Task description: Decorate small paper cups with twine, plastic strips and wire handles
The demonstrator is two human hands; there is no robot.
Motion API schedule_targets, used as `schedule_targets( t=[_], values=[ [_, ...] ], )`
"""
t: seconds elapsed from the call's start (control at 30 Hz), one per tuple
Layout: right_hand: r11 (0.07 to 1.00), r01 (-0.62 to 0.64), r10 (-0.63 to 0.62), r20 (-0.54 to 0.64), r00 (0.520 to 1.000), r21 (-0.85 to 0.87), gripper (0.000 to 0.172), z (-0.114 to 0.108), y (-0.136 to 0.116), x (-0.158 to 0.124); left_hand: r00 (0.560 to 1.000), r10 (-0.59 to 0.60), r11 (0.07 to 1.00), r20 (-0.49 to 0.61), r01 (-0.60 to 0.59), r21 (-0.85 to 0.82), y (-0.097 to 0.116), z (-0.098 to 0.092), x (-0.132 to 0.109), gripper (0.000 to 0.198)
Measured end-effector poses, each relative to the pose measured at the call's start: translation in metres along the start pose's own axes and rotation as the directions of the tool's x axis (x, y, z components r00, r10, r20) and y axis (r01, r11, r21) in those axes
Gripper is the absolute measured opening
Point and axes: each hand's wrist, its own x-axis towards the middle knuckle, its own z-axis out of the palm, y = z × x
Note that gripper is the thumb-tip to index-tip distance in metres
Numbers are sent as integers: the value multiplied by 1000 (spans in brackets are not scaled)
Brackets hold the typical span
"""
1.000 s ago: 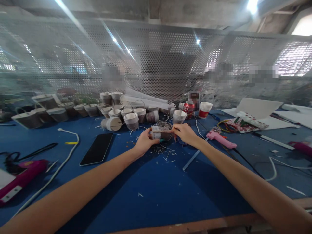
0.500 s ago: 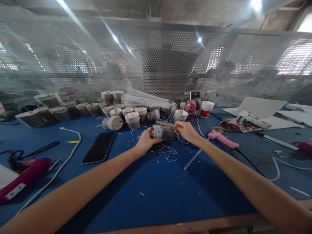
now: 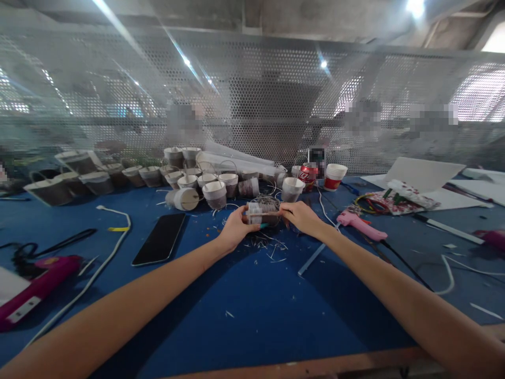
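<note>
My left hand [image 3: 233, 227] is wrapped round a small paper cup [image 3: 255, 208], tipped on its side, its wall whitish at one part and dark brown at the other. Across the cup lies a thin pale strip [image 3: 263, 214], and my right hand [image 3: 300, 217] pinches its right end. Whether the strip is glued down I cannot tell. Thin loose fibres [image 3: 268, 243] are scattered on the blue table below the cup. An upright brown-sided cup [image 3: 292, 188] stands just behind my right hand.
Several brown-sided cups, some with handles, fill the back, among them a white-rimmed cup [image 3: 215, 196]. A phone [image 3: 160, 239] lies left; a pink glue gun [image 3: 361, 225] with a cord lies right. Behind are a red can [image 3: 307, 175], stacked paper cups [image 3: 335, 177] and a perforated screen [image 3: 272, 100].
My right hand has moved slightly down and left, bringing the strip from the cup's top edge down across its near side. My left hand keeps its hold on the cup.
</note>
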Motion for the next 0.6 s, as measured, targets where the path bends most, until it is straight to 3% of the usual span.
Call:
schedule_targets(
  t=[0.23,0.6],
  values=[
    [989,-125,130,65,989,-82,36,0,-3,1,1000,-13,1000,-11,13,-8,1,0,1,53],
    [998,-46,48,-46,998,34,20,4,-1,-1,1000,17,1000,-9,-17,-3,-1,-1,1,50]
  ],
)
